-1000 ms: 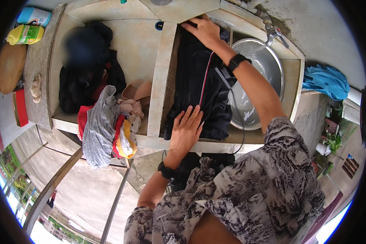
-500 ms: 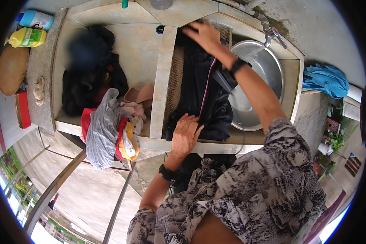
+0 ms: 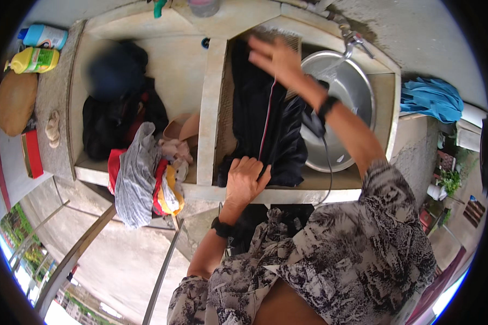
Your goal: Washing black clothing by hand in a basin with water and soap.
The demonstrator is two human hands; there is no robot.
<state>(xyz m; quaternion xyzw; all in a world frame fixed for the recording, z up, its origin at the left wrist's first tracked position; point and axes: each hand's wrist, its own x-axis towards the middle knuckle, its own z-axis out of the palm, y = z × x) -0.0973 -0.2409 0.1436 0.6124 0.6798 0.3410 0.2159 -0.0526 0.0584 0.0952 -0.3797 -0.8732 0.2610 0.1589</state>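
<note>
A dark garment with a thin red-and-white stripe [image 3: 255,116] lies lengthwise over a ridged washboard surface [image 3: 292,47] in the middle bay of the tiled sink. At its near end my left hand [image 3: 243,181] has its fingers bent down into the cloth, gripping it. My right hand [image 3: 277,60], smeared by motion, reaches over the far end with its fingers stretched out. Beside the garment, partly under my right forearm, a dark object with a cord [image 3: 313,120] hangs at the rim of a metal basin [image 3: 370,103]; I cannot make out its kind.
Water runs from the tap [image 3: 355,43] into the basin. Dark clothes [image 3: 111,127] fill part of the left bay, and a grey cloth [image 3: 138,179] drapes over its front edge. Blue [image 3: 44,37] and yellow [image 3: 35,60] bottles stand far left. A blue cloth [image 3: 431,101] lies right.
The fingers of my left hand have gone from lying fairly flat to bent into the garment. My right hand has shifted slightly nearer, and the corded dark object sits differently by the basin.
</note>
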